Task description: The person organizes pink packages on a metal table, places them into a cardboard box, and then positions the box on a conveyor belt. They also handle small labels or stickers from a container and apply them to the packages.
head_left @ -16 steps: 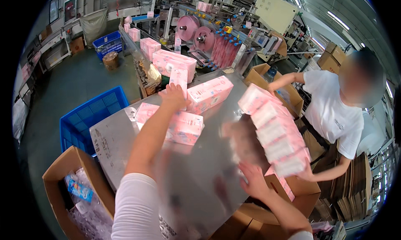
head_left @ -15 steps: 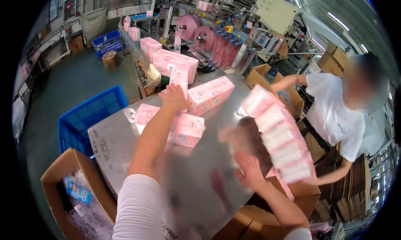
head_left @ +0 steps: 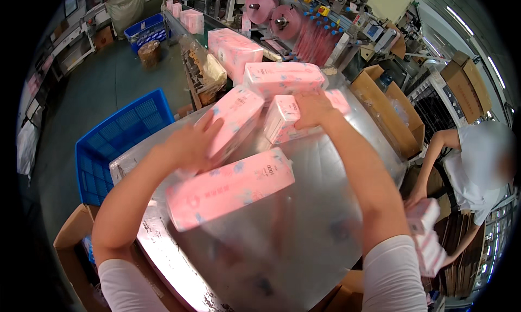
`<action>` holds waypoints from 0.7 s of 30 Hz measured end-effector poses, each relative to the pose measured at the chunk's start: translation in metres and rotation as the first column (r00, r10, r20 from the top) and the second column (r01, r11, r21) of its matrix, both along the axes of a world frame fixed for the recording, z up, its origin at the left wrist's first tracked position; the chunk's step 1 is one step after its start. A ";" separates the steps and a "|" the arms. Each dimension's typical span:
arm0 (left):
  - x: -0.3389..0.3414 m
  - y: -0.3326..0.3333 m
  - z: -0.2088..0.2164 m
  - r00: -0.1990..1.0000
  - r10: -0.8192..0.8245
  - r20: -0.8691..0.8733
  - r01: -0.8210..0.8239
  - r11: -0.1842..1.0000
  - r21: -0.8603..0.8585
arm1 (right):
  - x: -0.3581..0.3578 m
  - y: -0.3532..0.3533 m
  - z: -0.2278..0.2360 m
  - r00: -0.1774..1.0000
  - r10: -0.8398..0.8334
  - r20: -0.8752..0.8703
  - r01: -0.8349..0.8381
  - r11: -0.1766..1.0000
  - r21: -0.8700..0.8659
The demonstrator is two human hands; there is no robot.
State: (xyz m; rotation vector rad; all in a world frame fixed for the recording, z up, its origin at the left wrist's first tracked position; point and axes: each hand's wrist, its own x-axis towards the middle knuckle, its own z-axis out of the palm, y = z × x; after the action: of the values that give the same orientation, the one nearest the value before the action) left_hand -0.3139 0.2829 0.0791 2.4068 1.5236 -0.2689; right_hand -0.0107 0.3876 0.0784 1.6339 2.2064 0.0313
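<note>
Several pink plastic-wrapped packs, looking like tissue packs, lie on the metal table [head_left: 304,220]. My left hand [head_left: 190,144], fingers spread, lies against the left side of a slanting tissue pack [head_left: 239,114]. Over the top of another tissue pack [head_left: 283,119], to the right, my right hand [head_left: 315,110] is closed, its fingertips partly hidden. Closest to me lies a tissue pack [head_left: 233,190], just below my left hand and not held. Behind both hands, a tissue pack [head_left: 285,76] lies crosswise beside a larger pink bundle [head_left: 233,51].
A blue crate [head_left: 125,138] stands left of the table, above an open carton [head_left: 70,239]. Another open carton [head_left: 388,111] is at the right edge. A co-worker [head_left: 472,171] at far right holds pink-and-white packs [head_left: 426,236]. Machinery with pink film rolls [head_left: 285,20] stands behind.
My right hand has moved from the table's right side up onto a tissue pack. My left hand has shifted left and nearer. Packs have turned; the co-worker's stack has moved away right.
</note>
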 end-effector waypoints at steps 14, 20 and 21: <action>-0.015 -0.258 0.032 0.866 -0.235 0.442 0.326 0.935 -0.141 | 0.026 -0.262 -0.038 0.599 -0.646 -0.474 -0.057 0.556 -0.829; -0.041 -0.134 0.059 0.698 0.299 0.651 0.153 0.826 -0.543 | 0.066 -0.137 -0.005 0.874 -0.030 -0.485 0.013 0.999 -0.037; -0.026 -0.103 0.053 0.661 0.411 0.628 -0.030 0.850 -0.525 | 0.067 -0.103 -0.002 0.964 0.159 -0.212 -0.091 0.950 0.300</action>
State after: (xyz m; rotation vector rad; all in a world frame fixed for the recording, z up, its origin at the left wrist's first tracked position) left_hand -0.3394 0.1797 0.1324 1.5856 1.1636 0.3185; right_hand 0.0562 0.2842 0.0766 1.7168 2.5868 0.2157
